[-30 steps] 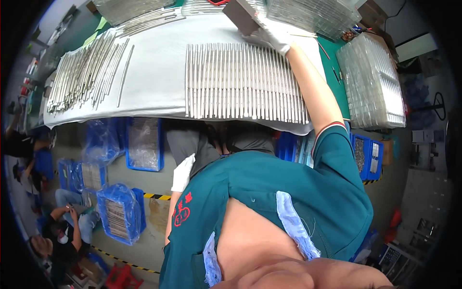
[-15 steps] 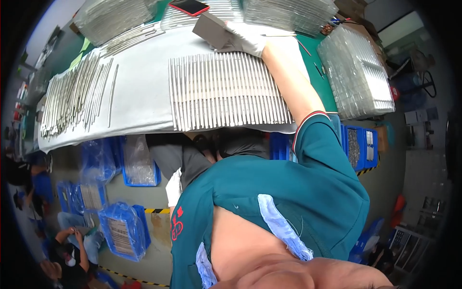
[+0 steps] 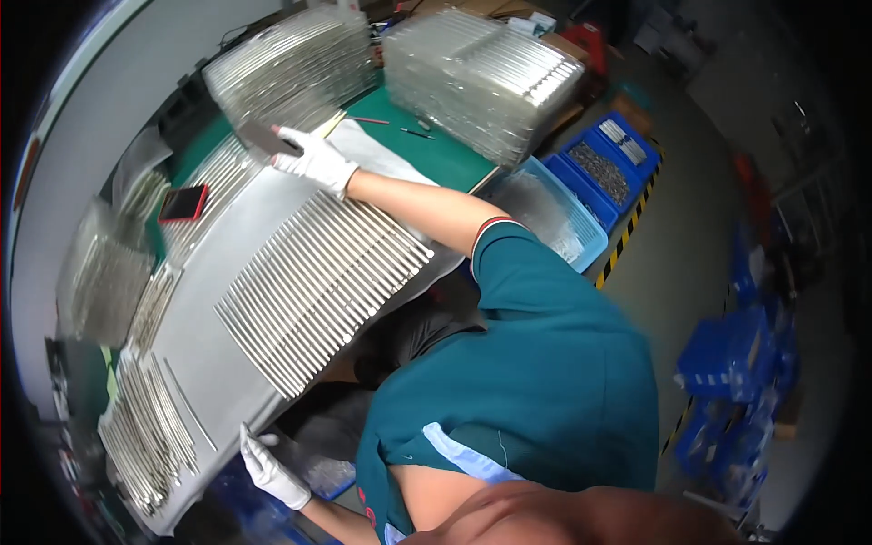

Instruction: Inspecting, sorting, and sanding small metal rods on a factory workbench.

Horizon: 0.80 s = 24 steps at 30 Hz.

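1. A grey cloth (image 3: 227, 263) covers most of the table, running from the near left to the far middle.
2. 2 stacks of clear plastic trays (image 3: 481, 77) stand at the far side, on the green table top.
3. A row of thin metal rods (image 3: 318, 286) lies side by side on the cloth, in the middle.
4. A loose heap of more rods (image 3: 150, 436) lies at the near left.
5. The right hand (image 3: 313, 159), in a white glove, reaches far and grips a flat dark block (image 3: 263, 138), fingers closed on it.
6. The left hand (image 3: 268, 468), also gloved, rests at the near edge of the cloth, fingers curled; what it pinches I cannot tell.
7. A red phone (image 3: 183, 203) lies at the far left.
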Available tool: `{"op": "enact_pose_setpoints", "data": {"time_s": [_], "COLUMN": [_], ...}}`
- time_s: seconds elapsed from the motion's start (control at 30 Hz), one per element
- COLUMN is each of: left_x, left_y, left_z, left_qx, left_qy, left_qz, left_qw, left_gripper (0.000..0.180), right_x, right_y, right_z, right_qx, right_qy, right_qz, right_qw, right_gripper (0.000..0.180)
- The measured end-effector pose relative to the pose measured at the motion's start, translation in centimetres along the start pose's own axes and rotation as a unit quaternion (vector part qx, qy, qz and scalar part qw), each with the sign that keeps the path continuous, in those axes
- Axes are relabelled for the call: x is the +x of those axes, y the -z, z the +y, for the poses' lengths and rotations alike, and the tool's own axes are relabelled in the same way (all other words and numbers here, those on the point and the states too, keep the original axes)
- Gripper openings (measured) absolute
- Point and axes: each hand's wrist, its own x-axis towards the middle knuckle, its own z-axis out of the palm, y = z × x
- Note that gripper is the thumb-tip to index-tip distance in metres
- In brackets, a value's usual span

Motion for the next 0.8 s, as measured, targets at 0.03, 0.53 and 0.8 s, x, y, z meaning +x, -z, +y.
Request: {"op": "enact_pose_setpoints", "data": {"time_s": [0.03, 0.53, 0.8], "left_x": [1.7, 9.4, 10.2], "left_y": [-0.5, -10.6, -9.2], "left_z": [-0.4, 4.7, 2.5], "left_qx": [0.037, 0.419, 0.137], "left_qy": [-0.051, -0.070, -0.038], "left_qz": [-0.027, -0.072, -0.098], "left_qw": [0.998, 0.902, 0.985], "left_gripper": [0.033, 0.047, 0.038], "right_x": [-0.2, -1.8, -1.3], "right_y": [0.2, 0.7, 1.0], "right_z": [0.6, -0.3, 0.8], "right_qx": [-0.004, -0.088, -0.114], "right_qy": [0.028, 0.089, 0.110], "right_qz": [0.027, 0.052, 0.130], "right_qw": [0.999, 0.991, 0.979], "right_gripper": [0.066, 0.073, 0.070]}}
